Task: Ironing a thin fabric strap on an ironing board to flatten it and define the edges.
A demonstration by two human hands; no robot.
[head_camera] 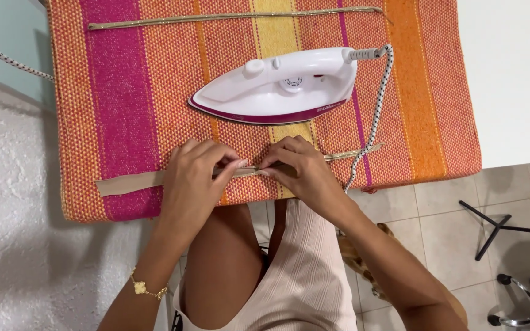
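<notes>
Both hands are pinched narrow on the beige fabric strip [131,181] at the near edge of the striped worktop [124,104]: left hand [192,178] and right hand [297,167] almost touching, fingertips folding it. The white iron [277,86] sits just beyond them, and the strip's middle is hidden under the fingers.

A home: an iron [277,86] on a striped cloth-covered table [124,104], tiled floor [437,208].

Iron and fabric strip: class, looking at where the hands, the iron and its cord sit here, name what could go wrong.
1. The iron lies soleplate-down on the striped cloth; if hot, it might scorch it.
2. Its cord crosses the beige strip beside the right hand; a snag could drag the iron.
3. The left hand and right hand pinch the strip just below the iron, so fingers could brush it.
</notes>
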